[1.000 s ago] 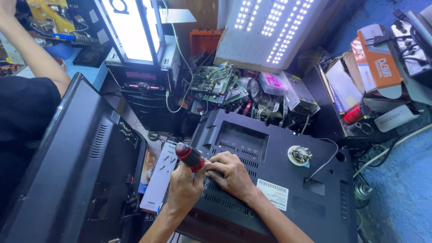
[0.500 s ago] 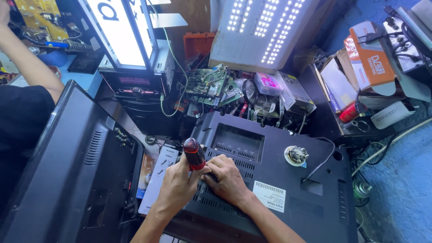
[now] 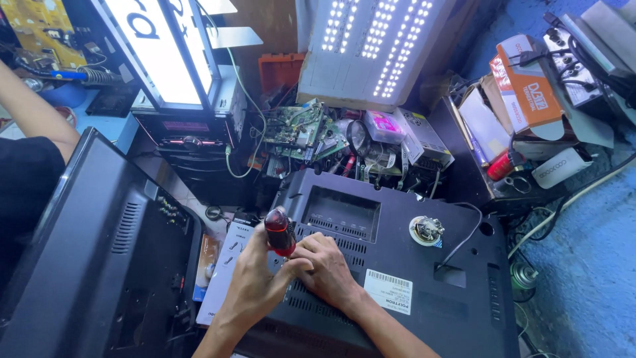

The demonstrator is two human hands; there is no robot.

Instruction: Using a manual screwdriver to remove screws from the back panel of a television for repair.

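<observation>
Cluttered bench (image 3: 583, 285), circuit boards (image 3: 301, 129) behind screwdriver (image 3: 280, 232)

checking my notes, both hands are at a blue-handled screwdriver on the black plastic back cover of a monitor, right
Not quite: the screwdriver handle is red, not blue. The head view shows the left hand gripping it and the right hand beside it, on the black plastic back cover of the monitor.

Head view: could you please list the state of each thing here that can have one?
Screwdriver: upright, gripped, tip down on the back cover.
Left hand: closed round the screwdriver handle.
Right hand: resting on the back cover, fingers at the screwdriver tip.
Black back cover: lying flat, rear side up.
LED panel: lit, leaning.
Sign box: lit.
Circuit board: bare, lying among parts.
</observation>
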